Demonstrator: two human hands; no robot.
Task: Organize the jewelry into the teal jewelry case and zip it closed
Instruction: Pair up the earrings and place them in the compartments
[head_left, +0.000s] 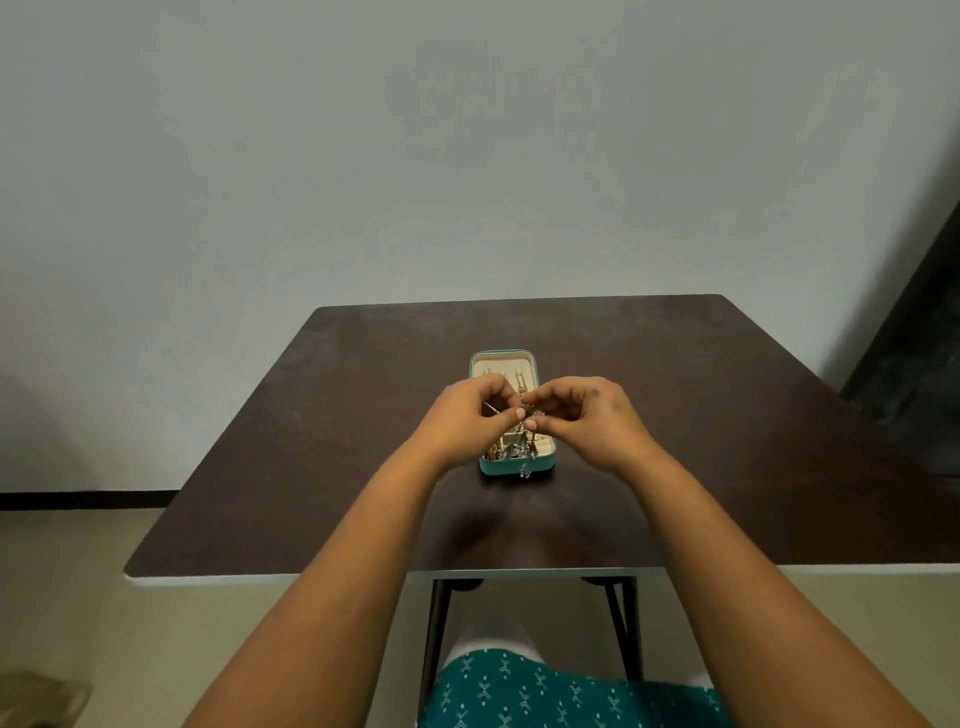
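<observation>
The teal jewelry case (490, 466) lies open in the middle of the dark table, cream lining facing up. Gold pieces show in its far half (520, 385). A tangle of gold and silver jewelry (511, 449) fills its near end, and a small silver charm (524, 472) hangs over the near wall. Both hands meet just above the case. My left hand (470, 415) and my right hand (584, 418) pinch one small dark silver piece (533, 411) between their fingertips. A thin pin-like part sticks out to the left of my left fingers. The middle of the case is hidden by my hands.
The dark brown table (337, 441) has its near edge close to my lap, with black metal legs (434, 634) below. A plain pale wall stands behind it. A dark panel (919, 322) leans at the right.
</observation>
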